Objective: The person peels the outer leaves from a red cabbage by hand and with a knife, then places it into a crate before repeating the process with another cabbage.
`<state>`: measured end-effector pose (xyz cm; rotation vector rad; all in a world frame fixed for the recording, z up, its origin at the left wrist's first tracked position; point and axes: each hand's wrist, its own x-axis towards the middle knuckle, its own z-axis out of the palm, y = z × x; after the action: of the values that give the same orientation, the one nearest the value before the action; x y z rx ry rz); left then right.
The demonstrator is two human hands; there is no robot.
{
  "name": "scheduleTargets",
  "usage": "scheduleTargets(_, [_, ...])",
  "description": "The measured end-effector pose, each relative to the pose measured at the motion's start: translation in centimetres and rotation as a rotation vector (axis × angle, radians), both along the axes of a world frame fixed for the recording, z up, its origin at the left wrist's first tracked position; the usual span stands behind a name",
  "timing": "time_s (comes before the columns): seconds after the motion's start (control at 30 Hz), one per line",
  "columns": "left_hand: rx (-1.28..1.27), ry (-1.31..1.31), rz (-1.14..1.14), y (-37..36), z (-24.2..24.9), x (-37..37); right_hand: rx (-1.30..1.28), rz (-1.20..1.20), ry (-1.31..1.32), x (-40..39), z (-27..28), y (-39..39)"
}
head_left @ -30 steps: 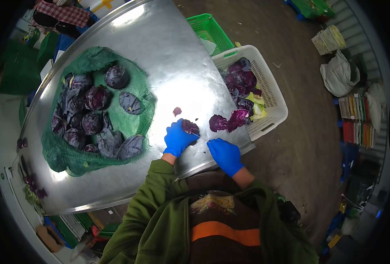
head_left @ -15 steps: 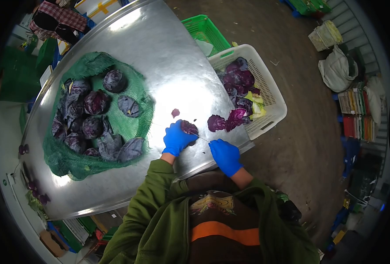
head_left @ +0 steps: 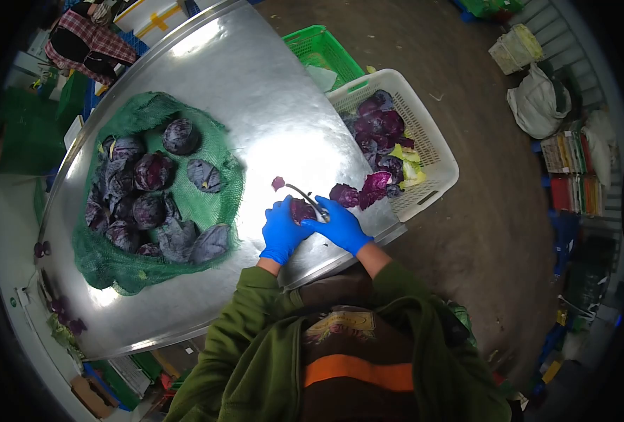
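Note:
My left hand (head_left: 281, 231), in a blue glove, is closed around a small red cabbage (head_left: 301, 211) just above the steel table (head_left: 270, 105). In my right hand (head_left: 341, 229), also gloved in blue, is a knife (head_left: 305, 194) with a thin curved blade pointing up and left over the cabbage. My right fingers come up against the cabbage's right side, partly hiding it. A small purple leaf scrap (head_left: 278, 183) lies beyond the blade. Loose purple leaves (head_left: 374, 190) lie right of my hands at the table edge.
A green mesh bag (head_left: 220, 176) spreads across the table's left part, bearing several red cabbages (head_left: 154, 171) and loose leaves. Against the right edge stands a white crate (head_left: 435, 162) holding purple and yellow-green leaves, with a green crate (head_left: 336, 56) behind. Another person (head_left: 90, 42) is at far left.
My right hand has moved left and up to the cabbage. The knife has turned, and its blade now points up and left beyond the cabbage. My left hand keeps hold of the cabbage.

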<state>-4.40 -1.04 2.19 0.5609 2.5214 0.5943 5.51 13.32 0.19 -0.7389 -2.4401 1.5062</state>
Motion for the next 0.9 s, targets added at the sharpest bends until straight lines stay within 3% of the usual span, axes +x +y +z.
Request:
scheduleTargets(0.07, [0.014, -0.012, -0.006, -0.4, 0.4, 0.4, -0.082, 0.317, -0.127, -1.7, -0.1, 0.1])
scheduleTargets(0.17, [-0.008, 0.045, -0.029, -0.3, 0.3, 1.0, -0.087, 0.464, -0.234, -2.0, 0.9, 1.6])
scheduleTargets(0.23, [0.000, 0.075, -0.035, -0.1, 0.4, 1.1, -0.052, 0.438, -0.255, -2.5, 2.3, 1.3])
scheduleTargets(0.3, [-0.015, 0.075, -0.065, -0.1, 0.2, 1.1, 0.212, 0.470, -0.412, -3.0, 3.7, 0.3])
scheduleTargets(0.43, [-0.041, 0.104, -0.074, 0.1, 0.1, 1.3, 0.448, 0.416, -0.460, -3.5, 1.1, -0.4])
scheduleTargets(0.5, [-0.026, 0.136, -0.047, 0.1, -0.2, 1.4, 0.315, 0.255, -0.391, -3.3, 0.6, 0.6])
scheduleTargets(0.63, [0.015, 0.118, -0.054, -0.8, 0.4, 1.3, 0.243, 0.232, -0.226, -1.8, -0.4, 0.6])
scheduleTargets(0.73, [0.008, 0.011, -0.018, -1.8, 0.7, 0.8, 0.126, 0.083, -0.277, -2.0, -2.1, 1.2])
scheduleTargets(0.77, [0.281, -0.124, 0.024, -3.1, -0.6, 0.3, 0.125, 0.081, -0.269, -2.1, -2.0, 1.9])
scheduleTargets(0.8, [0.554, -0.264, 0.063, -4.3, -1.4, -0.1, -0.179, 0.030, -0.303, -2.1, -0.8, 2.9])
scheduleTargets(0.83, [0.549, -0.264, 0.059, -5.0, -0.7, -0.3, -0.487, -0.022, -0.336, -1.6, -0.2, 3.7])
scheduleTargets(0.9, [0.814, -0.770, 0.246, -6.3, 0.8, -0.8, -0.645, 0.001, -0.322, -0.6, 0.0, 5.6])
